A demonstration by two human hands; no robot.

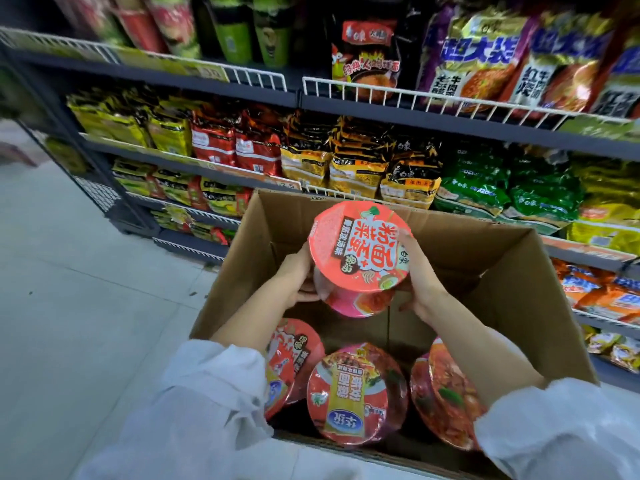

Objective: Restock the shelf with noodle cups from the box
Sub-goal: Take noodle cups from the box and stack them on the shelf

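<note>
Pale tiled floor (69, 271), dark aisle racking (114, 202)

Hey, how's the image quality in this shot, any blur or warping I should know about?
Head view: the held noodle cup and both hands, left and right, are sharp; the top shelf packets smear with motion blur; wide-angle distortion bows the shelf rails; lighting is even, with slight glare on the wrappers.

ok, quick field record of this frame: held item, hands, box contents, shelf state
held item: noodle cup, lid tilted toward the camera, lifted above the box
left hand: grips the cup's left side
right hand: grips the cup's right side, fingers up on the lid rim
box: open cardboard, standing in front of the shelf
box contents: three cups lying tilted at the near end
shelf: tiers stocked with noodle packets behind white wire rails
</note>
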